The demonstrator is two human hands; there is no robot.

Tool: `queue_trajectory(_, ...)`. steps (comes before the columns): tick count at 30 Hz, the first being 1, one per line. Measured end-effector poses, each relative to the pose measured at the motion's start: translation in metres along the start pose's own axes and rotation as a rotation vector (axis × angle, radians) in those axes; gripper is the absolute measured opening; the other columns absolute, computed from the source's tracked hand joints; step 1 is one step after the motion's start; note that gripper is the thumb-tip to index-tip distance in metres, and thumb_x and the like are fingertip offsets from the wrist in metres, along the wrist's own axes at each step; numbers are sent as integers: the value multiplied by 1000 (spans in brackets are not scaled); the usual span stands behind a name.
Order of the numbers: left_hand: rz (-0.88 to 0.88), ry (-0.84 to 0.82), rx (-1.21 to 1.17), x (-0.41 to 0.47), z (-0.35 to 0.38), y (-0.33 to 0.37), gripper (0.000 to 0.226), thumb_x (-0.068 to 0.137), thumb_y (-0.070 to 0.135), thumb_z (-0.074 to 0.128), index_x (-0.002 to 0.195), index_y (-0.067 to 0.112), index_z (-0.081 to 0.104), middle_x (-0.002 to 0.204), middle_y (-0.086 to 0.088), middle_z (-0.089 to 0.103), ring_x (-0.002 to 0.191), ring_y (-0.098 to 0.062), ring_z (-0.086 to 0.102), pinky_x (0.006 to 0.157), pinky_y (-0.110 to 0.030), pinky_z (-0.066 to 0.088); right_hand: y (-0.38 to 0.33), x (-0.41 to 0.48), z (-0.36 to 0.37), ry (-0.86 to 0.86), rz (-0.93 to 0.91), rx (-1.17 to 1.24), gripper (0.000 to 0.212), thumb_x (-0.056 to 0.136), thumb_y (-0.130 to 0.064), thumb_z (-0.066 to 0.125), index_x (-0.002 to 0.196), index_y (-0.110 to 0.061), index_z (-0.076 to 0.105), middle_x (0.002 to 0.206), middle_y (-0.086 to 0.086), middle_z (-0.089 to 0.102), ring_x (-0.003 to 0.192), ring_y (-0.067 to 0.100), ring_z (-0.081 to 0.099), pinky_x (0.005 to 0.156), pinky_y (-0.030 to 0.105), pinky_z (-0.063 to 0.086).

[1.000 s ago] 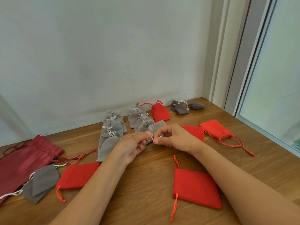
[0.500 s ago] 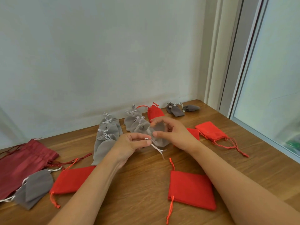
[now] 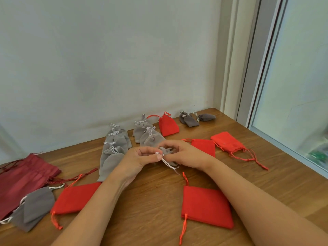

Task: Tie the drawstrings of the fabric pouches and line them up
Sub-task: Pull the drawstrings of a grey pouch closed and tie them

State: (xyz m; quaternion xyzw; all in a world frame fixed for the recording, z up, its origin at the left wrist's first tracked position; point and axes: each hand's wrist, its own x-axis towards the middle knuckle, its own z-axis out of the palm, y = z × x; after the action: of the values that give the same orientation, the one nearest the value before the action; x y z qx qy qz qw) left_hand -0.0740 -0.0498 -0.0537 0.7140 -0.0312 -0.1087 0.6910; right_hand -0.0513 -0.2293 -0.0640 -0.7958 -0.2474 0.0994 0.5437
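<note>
pouches point(image 3: 206, 206): matt velvety cloth | table point(image 3: 152, 210): smooth wood | wall point(image 3: 106, 59): matt

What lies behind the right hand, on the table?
A red pouch; the right hand, holding a small grey pouch, covers its near left corner.

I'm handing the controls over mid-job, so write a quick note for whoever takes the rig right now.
Left hand pinches the white drawstring; right hand holds its grey pouch, over the table.
Done: tied grey pouches rowed near the wall.
Left: finish this knot, then the flat red pouches, the loose grey pouch and the dark red bag at the left.
</note>
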Motion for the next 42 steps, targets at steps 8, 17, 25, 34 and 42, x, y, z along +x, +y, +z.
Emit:
queue_trajectory(8, 176, 148, 93, 2, 6, -4, 12, 76, -2, 73, 81, 9, 73, 74, -9, 73, 66, -11, 66, 67, -20, 56, 5, 2, 0, 211, -83, -167, 13, 77, -14, 76, 85, -15, 66, 88, 0, 59, 76, 7, 52, 74, 32, 44)
queue_trajectory(17, 332, 244, 329, 4, 8, -10, 14, 77, 4, 76, 82, 16, 71, 73, 0, 73, 69, -10, 69, 66, -18, 55, 7, 2, 1, 159, -65, -75, 9, 80, -5, 69, 82, 1, 62, 70, 0, 53, 68, 5, 48, 64, 23, 38)
queue_trajectory(25, 455, 198, 707, 4, 11, -13, 17, 81, 5, 71, 81, 22, 69, 71, 9, 64, 70, -3, 59, 62, -13, 47, 11, 4, -1, 112, -7, 63, 35, 96, -20, 58, 64, -6, 55, 58, -4, 45, 58, 4, 40, 57, 22, 33)
queue_trajectory(34, 665, 241, 729, 6, 5, -19, 19, 81, 13, 73, 89, 31, 73, 85, 13, 66, 82, -5, 59, 68, -13, 45, 14, 6, -4, 158, -21, 270, 16, 83, 2, 69, 87, -9, 59, 83, 16, 64, 79, 18, 58, 69, 19, 45)
queue_trajectory(42, 613, 285, 572, 3, 6, -17, 24, 79, 13, 75, 82, 37, 70, 84, 20, 68, 83, -4, 64, 73, -26, 54, 7, 1, -6, 176, -48, 314, 22, 77, 9, 72, 80, -9, 59, 75, 16, 63, 55, 9, 54, 52, 16, 45)
